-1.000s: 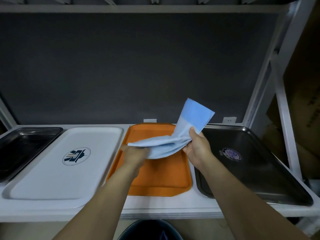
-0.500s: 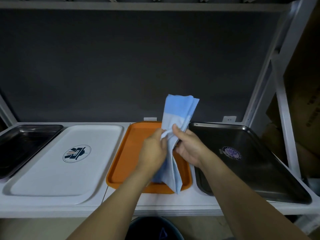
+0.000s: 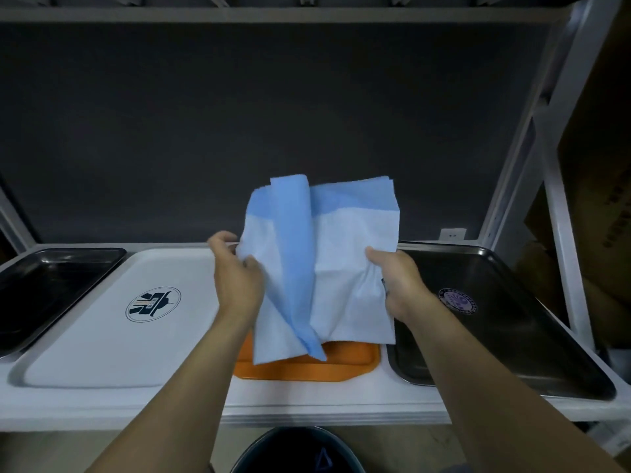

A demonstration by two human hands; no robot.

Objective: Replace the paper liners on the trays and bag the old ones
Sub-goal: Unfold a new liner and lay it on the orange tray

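Observation:
A blue and white paper liner hangs partly unfolded in the air above the orange tray, hiding most of it. My left hand pinches the liner's left edge. My right hand grips its right edge. A fold of blue paper runs down the liner's middle. Left of the orange tray lies a white tray with a round logo and no liner on it. On the right sits a steel tray with a round sticker, also bare.
A second dark metal tray sits at the far left of the white shelf. A dark round bin stands below the shelf's front edge. White shelf posts and cardboard boxes are on the right.
The liner was bunched between both hands close together; my hands have moved apart and the sheet has spread open wider over the orange tray.

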